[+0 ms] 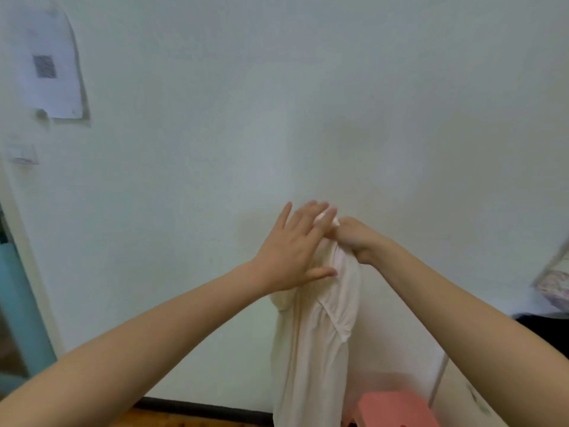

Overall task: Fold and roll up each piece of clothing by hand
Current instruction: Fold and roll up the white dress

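Note:
A cream-white garment (317, 334) hangs down in front of a pale wall, held up at arm's length. My right hand (357, 238) grips its top edge with curled fingers. My left hand (295, 248) lies against the upper part of the cloth with straight, spread fingers, its fingertips touching the top edge beside my right hand. The garment's lower end runs out of view at the bottom.
A pink plastic stool (397, 409) stands on the wooden floor below the garment. A sheet of paper (49, 69) is stuck on the wall at upper left. A teal door frame (18, 291) is at the left edge, patterned fabric (554, 285) at the right.

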Action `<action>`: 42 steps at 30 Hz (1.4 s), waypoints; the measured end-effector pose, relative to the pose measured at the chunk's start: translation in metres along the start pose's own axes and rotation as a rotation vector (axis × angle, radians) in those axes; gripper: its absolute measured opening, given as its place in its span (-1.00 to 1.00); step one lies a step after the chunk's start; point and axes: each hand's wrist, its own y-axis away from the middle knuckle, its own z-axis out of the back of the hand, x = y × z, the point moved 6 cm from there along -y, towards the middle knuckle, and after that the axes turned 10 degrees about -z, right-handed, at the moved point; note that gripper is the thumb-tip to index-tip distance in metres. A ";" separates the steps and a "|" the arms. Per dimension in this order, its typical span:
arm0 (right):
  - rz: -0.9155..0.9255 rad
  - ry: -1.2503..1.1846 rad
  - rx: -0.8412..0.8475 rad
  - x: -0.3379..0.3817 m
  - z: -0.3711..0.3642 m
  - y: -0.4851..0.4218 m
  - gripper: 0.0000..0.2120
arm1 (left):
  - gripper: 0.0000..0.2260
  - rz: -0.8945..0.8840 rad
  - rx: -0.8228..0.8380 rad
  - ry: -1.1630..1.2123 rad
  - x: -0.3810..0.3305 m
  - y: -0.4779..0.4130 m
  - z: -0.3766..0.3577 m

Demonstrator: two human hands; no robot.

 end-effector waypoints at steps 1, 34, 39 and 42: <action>-0.100 -0.144 0.053 -0.005 0.000 -0.001 -0.69 | -0.09 -0.039 0.057 -0.092 -0.005 0.009 -0.011; 0.903 1.108 -0.500 -0.005 -0.025 0.046 -0.47 | -0.13 0.545 0.933 1.342 0.020 0.006 -0.046; 0.237 0.954 -0.254 -0.013 0.002 0.017 -0.44 | 0.04 0.418 0.591 0.522 0.025 -0.007 -0.022; 0.151 0.651 -0.093 -0.009 0.011 0.016 -0.50 | 0.20 0.157 0.567 0.100 -0.005 0.009 -0.022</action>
